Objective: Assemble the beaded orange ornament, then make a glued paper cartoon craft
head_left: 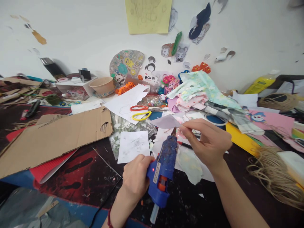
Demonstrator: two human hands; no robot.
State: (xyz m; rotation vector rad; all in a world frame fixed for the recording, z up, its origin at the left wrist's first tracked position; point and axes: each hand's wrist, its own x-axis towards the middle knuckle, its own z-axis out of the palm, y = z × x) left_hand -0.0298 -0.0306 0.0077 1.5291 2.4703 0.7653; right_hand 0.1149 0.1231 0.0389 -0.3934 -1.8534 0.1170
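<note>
My left hand (pixel 136 174) is wrapped round the handle of a blue hot glue gun (pixel 163 161), whose small red light is lit. A clear glue stick (pixel 154 213) pokes out of its rear end. The nozzle points away from me, up to the edge of a small pale lilac piece of paper (pixel 166 122). My right hand (pixel 207 139) pinches that paper at its right corner between thumb and fingertips. Whether the nozzle touches the paper, I cannot tell. Below my right hand lies a pale green patterned scrap (pixel 190 163) on white paper.
Scissors (pixel 142 112) with red and yellow handles lie beyond the glue gun. A cardboard sheet (pixel 57 136) covers the left side. Fabric scraps (pixel 201 88) are heaped at the back right, and twine (pixel 273 174) lies at the right. The black cord (pixel 104 202) runs toward the front edge.
</note>
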